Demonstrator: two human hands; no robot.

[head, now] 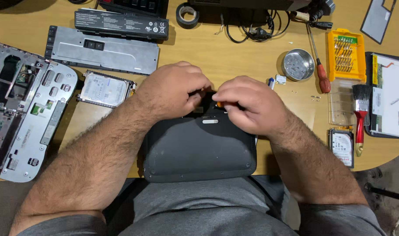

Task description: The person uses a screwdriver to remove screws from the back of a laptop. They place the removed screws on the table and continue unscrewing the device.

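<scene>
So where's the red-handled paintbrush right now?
In the head view, the red-handled paintbrush lies on the table's right side, between the clear plastic lid and the screen panel, just right of a bare hard drive.

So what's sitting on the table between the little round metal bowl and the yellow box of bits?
In the head view, a red-handled screwdriver lies between the round metal bowl and the yellow bit box.

Dark grey laptop base [199, 148], red-handled brush [361, 114]
</scene>
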